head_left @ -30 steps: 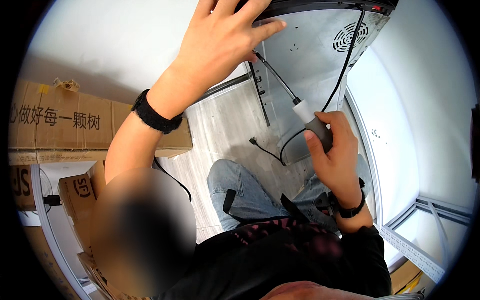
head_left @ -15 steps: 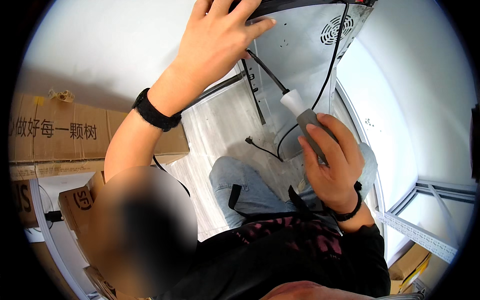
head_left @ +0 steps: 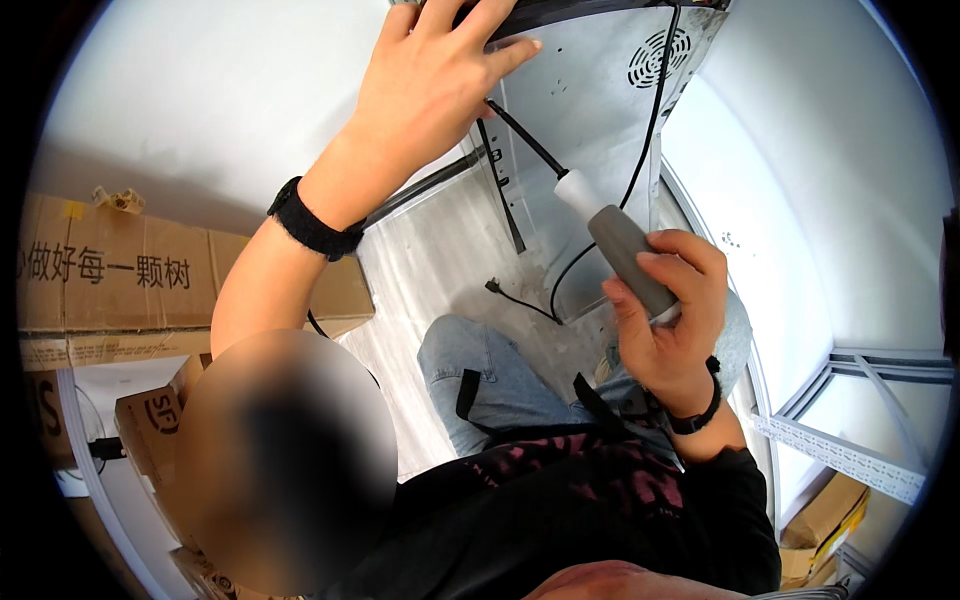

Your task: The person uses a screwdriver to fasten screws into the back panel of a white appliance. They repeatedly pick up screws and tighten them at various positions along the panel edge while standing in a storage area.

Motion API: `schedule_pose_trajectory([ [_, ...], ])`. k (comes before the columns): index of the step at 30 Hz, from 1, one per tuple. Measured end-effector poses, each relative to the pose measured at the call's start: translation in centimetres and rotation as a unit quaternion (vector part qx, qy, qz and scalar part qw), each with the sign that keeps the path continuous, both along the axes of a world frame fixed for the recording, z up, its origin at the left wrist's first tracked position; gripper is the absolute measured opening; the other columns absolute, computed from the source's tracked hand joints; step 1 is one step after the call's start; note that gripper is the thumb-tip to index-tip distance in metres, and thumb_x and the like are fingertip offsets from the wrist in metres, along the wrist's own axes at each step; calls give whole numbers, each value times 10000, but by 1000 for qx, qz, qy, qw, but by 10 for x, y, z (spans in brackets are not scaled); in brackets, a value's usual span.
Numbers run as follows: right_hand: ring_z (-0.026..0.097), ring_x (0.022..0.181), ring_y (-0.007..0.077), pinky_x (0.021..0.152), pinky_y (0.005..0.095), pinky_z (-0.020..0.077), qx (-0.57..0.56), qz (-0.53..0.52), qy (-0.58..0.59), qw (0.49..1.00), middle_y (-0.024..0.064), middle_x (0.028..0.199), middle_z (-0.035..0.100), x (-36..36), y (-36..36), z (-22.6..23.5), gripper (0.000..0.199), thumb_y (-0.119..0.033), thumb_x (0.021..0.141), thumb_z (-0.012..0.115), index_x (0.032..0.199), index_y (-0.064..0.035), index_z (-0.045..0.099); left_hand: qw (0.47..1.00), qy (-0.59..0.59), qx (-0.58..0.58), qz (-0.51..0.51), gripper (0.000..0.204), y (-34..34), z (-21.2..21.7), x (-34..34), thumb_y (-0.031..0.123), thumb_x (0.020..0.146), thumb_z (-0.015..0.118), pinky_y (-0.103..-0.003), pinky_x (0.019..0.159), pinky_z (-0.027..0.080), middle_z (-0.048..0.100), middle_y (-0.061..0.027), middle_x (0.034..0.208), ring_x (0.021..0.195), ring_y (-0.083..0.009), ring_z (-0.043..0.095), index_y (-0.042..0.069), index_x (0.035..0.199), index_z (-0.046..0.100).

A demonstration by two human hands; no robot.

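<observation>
Top centre, the left hand (head_left: 430, 90) back-up, fingers spread; right of centre, the right hand (head_left: 680, 345) curled round a grey-handled screwdriver (head_left: 628, 255) near flat metal panel (head_left: 590, 110)

Grey-and-white screwdriver handle (head_left: 628, 255), black shaft (head_left: 527, 138), silvery-grey panel (head_left: 580, 115), black cable (head_left: 655, 112), blue jeans (head_left: 452, 360), black shirt (head_left: 470, 540) (pink-patterned)
</observation>
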State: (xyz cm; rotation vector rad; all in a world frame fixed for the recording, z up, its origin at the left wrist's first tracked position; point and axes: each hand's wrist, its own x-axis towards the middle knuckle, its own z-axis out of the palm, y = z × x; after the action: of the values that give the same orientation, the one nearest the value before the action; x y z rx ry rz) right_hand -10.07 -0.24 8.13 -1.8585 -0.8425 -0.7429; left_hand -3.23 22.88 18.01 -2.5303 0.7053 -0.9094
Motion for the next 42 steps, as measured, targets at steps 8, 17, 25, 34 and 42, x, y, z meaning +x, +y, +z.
schedule_pose_trajectory([
  [8, 581, 817, 267, 659, 329, 479, 48, -26, -39, 998, 166, 972, 563, -2, 6, -5, 419, -114, 750, 730, 1098, 25, 542, 1000, 2, 5, -4, 398, 0, 0, 1, 107, 668, 647, -368, 796, 359, 476, -111, 1264, 1053, -277, 435, 158, 1062, 669],
  [17, 572, 825, 306, 668, 338, 480, -6, -17, -47, 999, 176, 968, 558, 2, 4, -4, 443, -118, 754, 716, 1124, 27, 520, 1000, -1, -1, -2, 373, -1, 0, 0, 87, 695, 625, -372, 799, 357, 478, -120, 1261, 1052, -283, 433, 149, 1060, 670],
  [25, 575, 775, 290, 647, 344, 494, -40, -32, -18, 998, 157, 913, 553, -4, 1, -6, 471, -76, 753, 711, 1162, 25, 502, 1000, -8, -4, 0, 371, 1, -2, 0, 88, 696, 627, -373, 802, 355, 475, -119, 1267, 1057, -285, 430, 147, 1060, 672],
  [34, 575, 758, 276, 656, 326, 502, -37, -26, -4, 999, 159, 932, 553, -6, 0, -8, 459, -93, 784, 690, 1177, 25, 484, 1000, 4, -11, 0, 392, 3, -4, 1, 100, 675, 655, -376, 808, 353, 467, -122, 1277, 1062, -287, 428, 144, 1064, 671],
  [42, 557, 766, 299, 691, 362, 489, -41, -40, -28, 998, 130, 874, 528, -1, 1, -4, 435, -108, 778, 700, 1149, 21, 515, 1000, 1, -14, -4, 404, 2, -3, 0, 97, 663, 659, -376, 808, 354, 468, -121, 1278, 1065, -286, 429, 142, 1064, 671],
])
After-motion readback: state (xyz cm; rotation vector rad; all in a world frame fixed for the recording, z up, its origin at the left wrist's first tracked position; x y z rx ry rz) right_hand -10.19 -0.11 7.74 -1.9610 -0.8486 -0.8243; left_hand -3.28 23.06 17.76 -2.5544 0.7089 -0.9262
